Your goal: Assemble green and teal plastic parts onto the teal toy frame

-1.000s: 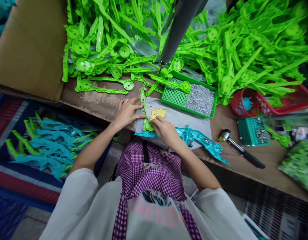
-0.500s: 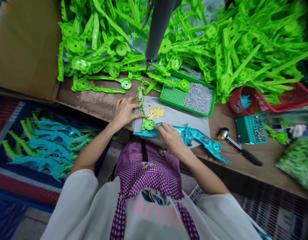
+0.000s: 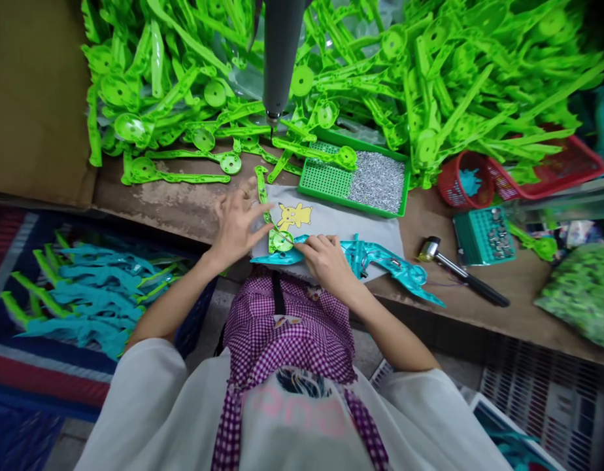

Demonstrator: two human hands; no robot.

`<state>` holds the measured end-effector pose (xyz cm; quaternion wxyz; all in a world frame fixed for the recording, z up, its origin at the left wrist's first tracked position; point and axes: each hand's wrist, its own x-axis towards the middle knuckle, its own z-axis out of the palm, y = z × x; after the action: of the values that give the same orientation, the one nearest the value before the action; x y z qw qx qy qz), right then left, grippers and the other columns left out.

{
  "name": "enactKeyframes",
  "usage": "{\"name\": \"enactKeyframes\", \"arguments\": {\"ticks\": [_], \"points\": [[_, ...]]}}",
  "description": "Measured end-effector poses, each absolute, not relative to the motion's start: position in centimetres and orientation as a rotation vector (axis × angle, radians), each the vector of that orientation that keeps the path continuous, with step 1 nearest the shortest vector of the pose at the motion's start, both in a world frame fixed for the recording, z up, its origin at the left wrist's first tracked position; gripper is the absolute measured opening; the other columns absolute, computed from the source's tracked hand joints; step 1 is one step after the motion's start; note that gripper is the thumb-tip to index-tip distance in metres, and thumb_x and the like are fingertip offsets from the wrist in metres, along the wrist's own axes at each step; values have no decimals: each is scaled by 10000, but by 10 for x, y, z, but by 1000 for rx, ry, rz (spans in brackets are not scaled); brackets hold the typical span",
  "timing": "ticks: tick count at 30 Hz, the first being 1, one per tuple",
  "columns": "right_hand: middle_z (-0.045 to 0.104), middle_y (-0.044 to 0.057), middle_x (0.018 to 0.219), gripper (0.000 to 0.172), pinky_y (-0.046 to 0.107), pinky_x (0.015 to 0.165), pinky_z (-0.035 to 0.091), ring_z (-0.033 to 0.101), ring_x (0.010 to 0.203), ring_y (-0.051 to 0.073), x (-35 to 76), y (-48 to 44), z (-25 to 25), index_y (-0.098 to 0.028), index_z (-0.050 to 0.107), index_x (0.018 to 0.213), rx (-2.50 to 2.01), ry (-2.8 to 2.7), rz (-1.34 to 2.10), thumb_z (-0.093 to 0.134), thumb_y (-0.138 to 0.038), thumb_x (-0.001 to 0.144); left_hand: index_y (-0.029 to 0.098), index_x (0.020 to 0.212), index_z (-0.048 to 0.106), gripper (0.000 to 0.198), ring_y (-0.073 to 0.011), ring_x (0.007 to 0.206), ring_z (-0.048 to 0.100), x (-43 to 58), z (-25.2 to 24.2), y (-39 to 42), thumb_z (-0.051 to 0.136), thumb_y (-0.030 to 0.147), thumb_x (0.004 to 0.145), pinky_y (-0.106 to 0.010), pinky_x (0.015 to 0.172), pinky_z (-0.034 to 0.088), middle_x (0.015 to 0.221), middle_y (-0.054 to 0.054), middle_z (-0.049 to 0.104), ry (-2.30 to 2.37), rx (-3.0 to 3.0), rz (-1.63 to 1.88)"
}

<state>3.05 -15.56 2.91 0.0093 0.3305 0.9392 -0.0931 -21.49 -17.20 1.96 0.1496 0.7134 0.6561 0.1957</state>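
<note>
A bright green plastic arm with a round disc end [image 3: 283,242] lies on a turquoise plastic body part [image 3: 404,273], near the edge of a grey cloth [image 3: 331,221] with a yellow cartoon figure. My left hand [image 3: 234,226] is beside the green arm, thumb and fingers spread, holding nothing. My right hand [image 3: 327,263] rests over the turquoise part, its fingertips pinched together beside the disc. A thin dark line, perhaps a wire, runs across the disc towards these fingertips; what they hold is too small to make out.
Behind the cloth stands a green tray [image 3: 402,208] of small metal pins. A grey powered driver [image 3: 281,65] hangs above loose green arms [image 3: 184,72]. Rightward are a hammer [image 3: 463,271], a teal box [image 3: 483,237] and red baskets [image 3: 466,180]. Turquoise-and-green pieces [image 3: 96,288] lie at the left.
The fingers of my left hand have come away from the green arm and spread apart. My right hand stays pinched beside the disc. The whole view has shifted slightly.
</note>
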Motion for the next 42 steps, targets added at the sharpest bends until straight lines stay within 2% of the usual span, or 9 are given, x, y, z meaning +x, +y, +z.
{"name": "enactKeyframes", "arguments": {"ticks": [3,6,11,14,18,25,30,35,42], "points": [[679,115,973,307,369,814,297,533,906,248,29,-155,32,-164,655,1216,1045,2885,-355,419,-187,1022,369,1191,717,283,-306,1417,438,-201,24,-188,554,477,985,-633,1187,165,1556,-33,500,1638,2280,499],[689,123,998,298,372,839,310,552,915,250,28,-153,34,-168,644,1188,1084,2857,-457,395,-192,1026,377,1211,699,276,-309,1406,464,-194,24,-195,555,462,990,-686,1179,135,1529,-43,535,1537,2399,435],[723,108,1040,224,389,913,354,616,937,230,34,-148,33,-177,593,1152,1279,2834,-904,417,-232,1025,348,1142,713,216,-320,1402,487,-194,27,-191,556,397,1000,-729,1177,118,1514,-47,550,1465,2444,369],[725,83,1031,159,379,911,417,645,949,211,34,-142,33,-195,588,1101,1315,2758,-1349,501,-272,993,321,1148,709,228,-316,1384,513,-195,29,-188,550,398,1004,-706,1188,154,1519,-64,544,1436,2441,346],[712,69,1026,182,312,759,473,631,835,165,30,-130,40,-196,588,1087,1331,2599,-1737,500,-307,972,283,1187,699,269,-288,1354,547,-198,28,-185,531,399,1013,-589,1195,278,1509,-89,552,1395,2434,309],[727,50,902,180,341,827,376,603,767,157,36,-125,51,-196,700,936,1360,2692,-1075,524,-233,945,265,1189,696,289,-272,1338,558,-199,26,-183,515,414,1018,-503,1172,354,1482,-88,575,1384,2468,231],[714,14,786,188,331,823,381,597,695,143,44,-127,39,-208,712,962,1430,2643,-1079,532,-258,945,254,1171,695,269,-271,1325,565,-199,28,-181,525,392,1014,-501,1183,346,1460,-88,591,1352,2487,238],[677,9,706,178,291,671,349,560,636,142,38,-117,43,-207,717,937,1413,2556,-1047,543,-221,902,235,1135,696,231,-250,1257,607,-199,28,-176,526,333,1013,-479,1183,357,1365,-87,647,1232,2507,261],[744,51,857,124,304,656,355,624,749,186,30,-104,52,-211,690,935,1400,2404,-965,585,-201,870,154,1154,676,364,-268,1184,626,-201,21,-173,403,375,1057,-437,1059,479,1312,-154,655,1149,2587,248]]}}
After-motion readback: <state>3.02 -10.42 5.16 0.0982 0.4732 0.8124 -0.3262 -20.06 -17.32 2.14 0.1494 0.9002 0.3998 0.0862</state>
